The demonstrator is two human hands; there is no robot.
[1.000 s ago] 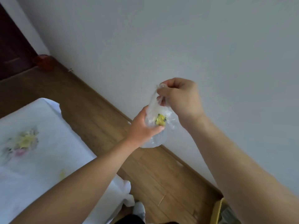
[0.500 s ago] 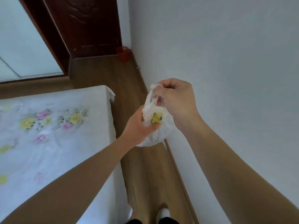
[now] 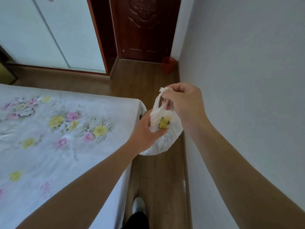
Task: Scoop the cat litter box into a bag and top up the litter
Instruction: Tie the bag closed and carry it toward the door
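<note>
Right hand (image 3: 183, 103) pinches bag (image 3: 166, 138) handles above; left hand (image 3: 146, 129) cups it.

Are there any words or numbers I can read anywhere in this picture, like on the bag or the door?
No readable text anywhere.
plastic bag: a yellow and dark patch shows through, too blurred to tell whether it is print.
door: only a carved ornament, no letters.
red bin: no label visible.
bed cover: flowers only, no words.
</note>
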